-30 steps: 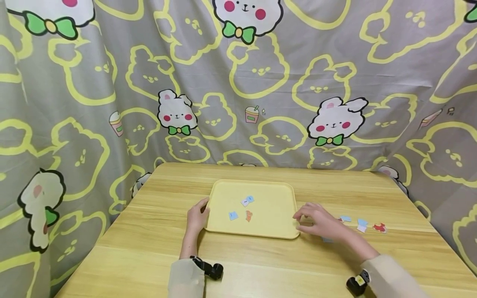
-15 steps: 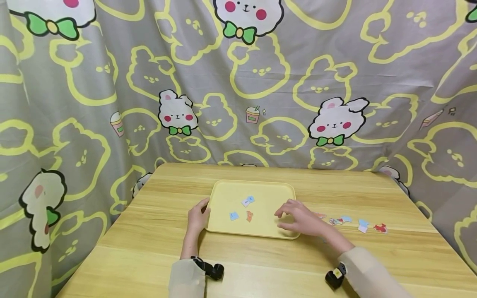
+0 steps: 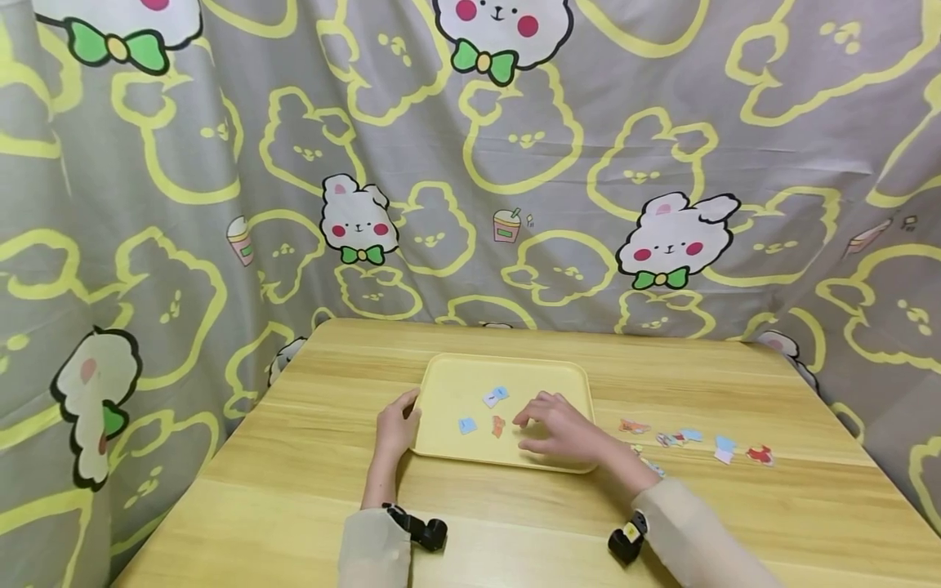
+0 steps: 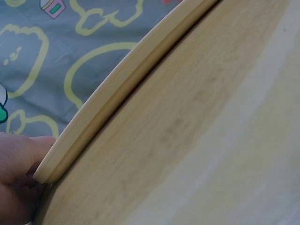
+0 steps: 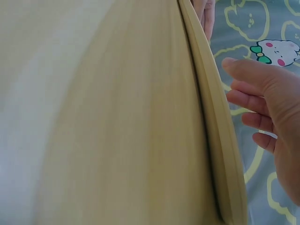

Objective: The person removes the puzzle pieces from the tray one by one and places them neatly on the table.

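Note:
A shallow pale yellow tray [image 3: 452, 384] lies on the wooden table. My left hand [image 3: 397, 426] holds its left edge; the left wrist view shows fingers at the tray's corner. Hovering over the tray's right half is my right hand [image 3: 562, 429], fingers bent and spread. In the right wrist view that hand [image 5: 276, 108] shows nothing between thumb and fingers. Inside the tray are a light blue paper piece [image 3: 467, 425], an orange paper cutout [image 3: 498, 426] close to the right fingertips, and a blue and white paper piece [image 3: 495, 397].
Right of the tray, several paper cutouts lie on the table [image 3: 735, 523], among them an orange one [image 3: 634, 426], a blue and white one [image 3: 724, 449] and a red one [image 3: 760, 455]. A patterned grey curtain [image 3: 441, 147] hangs behind the table.
My right hand has moved left from the tray's right edge to above its inside, near the orange cutout, uncovering cutouts on the table. The left hand stays at the tray's edge.

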Available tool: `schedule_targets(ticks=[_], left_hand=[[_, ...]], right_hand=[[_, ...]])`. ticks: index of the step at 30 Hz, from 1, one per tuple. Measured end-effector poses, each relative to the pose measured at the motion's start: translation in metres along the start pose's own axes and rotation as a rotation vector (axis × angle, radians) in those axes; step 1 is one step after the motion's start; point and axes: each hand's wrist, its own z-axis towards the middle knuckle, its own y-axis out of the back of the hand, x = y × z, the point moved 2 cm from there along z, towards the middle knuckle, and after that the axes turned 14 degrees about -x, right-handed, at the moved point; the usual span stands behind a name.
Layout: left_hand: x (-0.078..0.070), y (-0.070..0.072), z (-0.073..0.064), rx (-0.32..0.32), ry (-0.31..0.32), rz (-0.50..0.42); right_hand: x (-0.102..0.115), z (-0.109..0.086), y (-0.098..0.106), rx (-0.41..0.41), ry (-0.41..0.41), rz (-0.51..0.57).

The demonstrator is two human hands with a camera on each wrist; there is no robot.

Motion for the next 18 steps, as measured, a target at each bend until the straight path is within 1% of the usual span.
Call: schedule_targets(ticks=[4, 8, 18], left_hand=[[0.001, 0.000, 0.000, -0.004, 0.011, -0.006], [0.000, 0.000, 0.001, -0.009, 0.006, -0.008], [-0.001, 0.000, 0.000, -0.017, 0.011, -0.017]], right_hand=[[0.003, 0.004, -0.006, 0.011, -0.014, -0.001], [0.005, 0.008, -0.009, 0.006, -0.016, -0.006], [0.007, 0.016, -0.015, 0.018, -0.014, -0.115]])
